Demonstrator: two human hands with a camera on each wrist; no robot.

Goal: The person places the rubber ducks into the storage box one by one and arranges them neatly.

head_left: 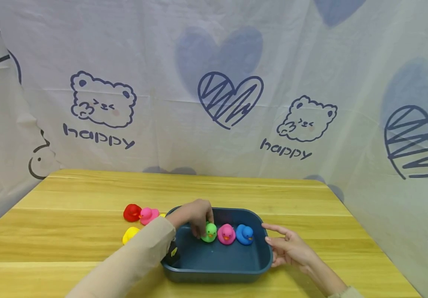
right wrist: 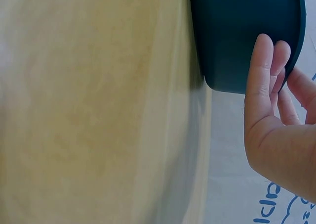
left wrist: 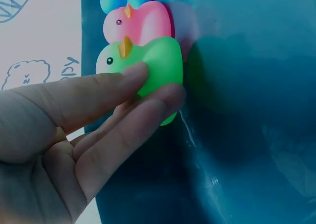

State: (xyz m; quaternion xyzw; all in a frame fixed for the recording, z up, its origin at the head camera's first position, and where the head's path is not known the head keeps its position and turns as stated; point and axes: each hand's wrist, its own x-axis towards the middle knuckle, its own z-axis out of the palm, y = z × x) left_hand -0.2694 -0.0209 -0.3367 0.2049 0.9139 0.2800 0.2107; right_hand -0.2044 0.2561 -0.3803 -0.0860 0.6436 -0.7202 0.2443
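Observation:
My left hand [head_left: 198, 215] reaches into a dark blue plastic basin [head_left: 214, 272] and pinches a green rubber duck [left wrist: 165, 63] between thumb and fingers. Beside it in the basin, a pink rubber duck [head_left: 227, 234] and a blue rubber duck [head_left: 244, 234] stand in a row to the right. In the left wrist view the green duck appears against the pink one. On the basin's right side, my right hand [head_left: 292, 248] touches the outer wall and rim, its fingers [right wrist: 260, 80] fairly straight along the wall.
Left of the basin, a red duck [head_left: 132, 212], another pink duck [head_left: 149, 215] and a yellow duck [head_left: 130, 235] sit on the wooden table [head_left: 68, 215]. More yellow shows behind my left forearm. A printed cloth [head_left: 169, 136] hangs behind the table.

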